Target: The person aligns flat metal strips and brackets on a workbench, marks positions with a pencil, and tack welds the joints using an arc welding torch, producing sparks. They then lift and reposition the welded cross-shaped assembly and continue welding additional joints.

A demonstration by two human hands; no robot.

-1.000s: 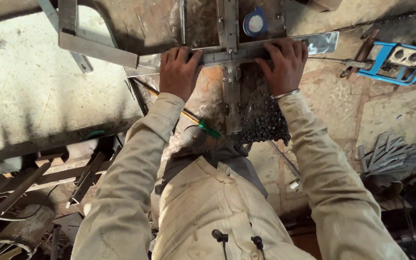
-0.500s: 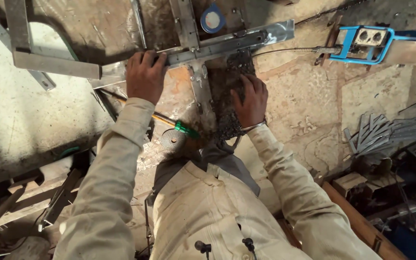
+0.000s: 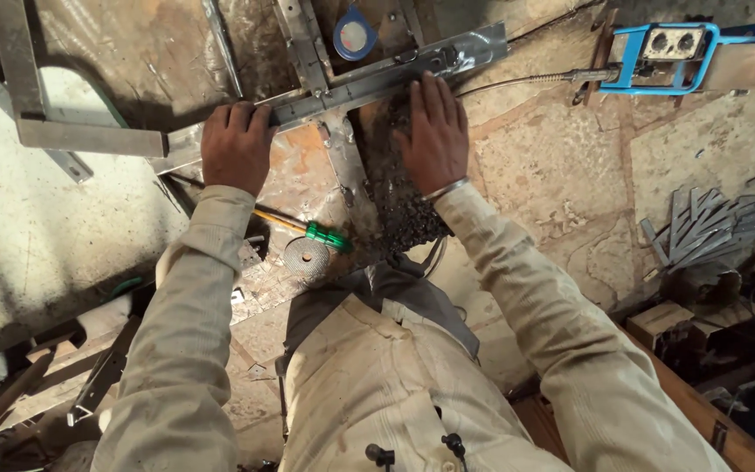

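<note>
Head view, left to right: the left hand (image 3: 236, 147) is pressing palm-down with curled fingers on the near end of a long metal bar (image 3: 369, 83) lying across the stone floor (image 3: 570, 175), while the right hand (image 3: 434, 131) is lying flat and spread just below its middle. The bar is looking stiff, fairly heavy and sharp-edged, best gripped on its flat faces. Compared with half a second ago, the right hand is sitting higher, now touching the bar.

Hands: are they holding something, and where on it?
Both hands press the long metal strip: left hand near its left end, right hand near its middle.
</note>
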